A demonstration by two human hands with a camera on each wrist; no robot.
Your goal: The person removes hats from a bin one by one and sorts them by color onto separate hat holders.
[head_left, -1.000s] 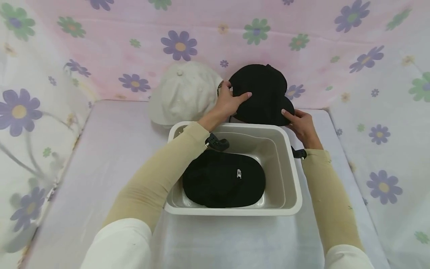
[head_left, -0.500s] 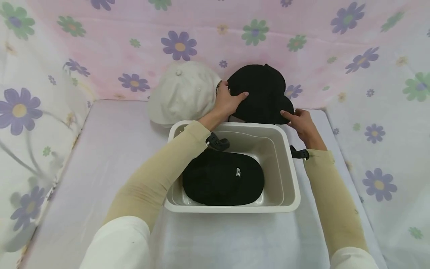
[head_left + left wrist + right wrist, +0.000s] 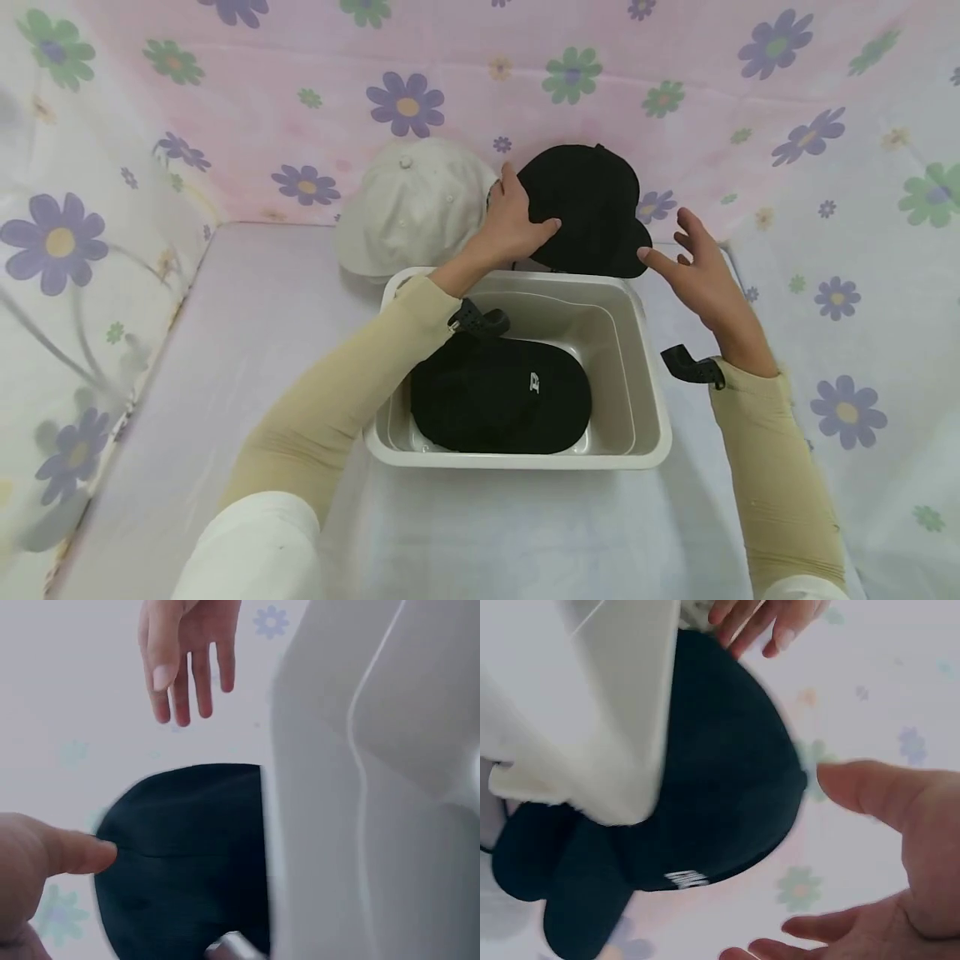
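Note:
A black cap (image 3: 585,212) stands behind the bin, its brim to the right. In the right wrist view the same black cap (image 3: 727,757) shows small white lettering. My left hand (image 3: 515,221) is at the cap's left side, fingers loosely extended and thumb over the cap's edge; whether it touches is unclear. Off the brim's right side, my right hand (image 3: 705,275) has its fingers spread and holds nothing. Another black cap (image 3: 487,400) with a small white emblem lies inside the light plastic bin (image 3: 517,461). A white cap (image 3: 420,208) sits left of my left hand.
The bin stands on a table covered with pale cloth (image 3: 255,333), in front of the standing caps. Flowered fabric (image 3: 480,50) rises behind the caps and along both sides. My left forearm (image 3: 352,392) reaches over the bin's left corner.
My right hand has let go of the black cap's brim and moved right, its fingers spreading. My left hand's fingers have straightened at the cap's other side. The caps stay nearly in place.

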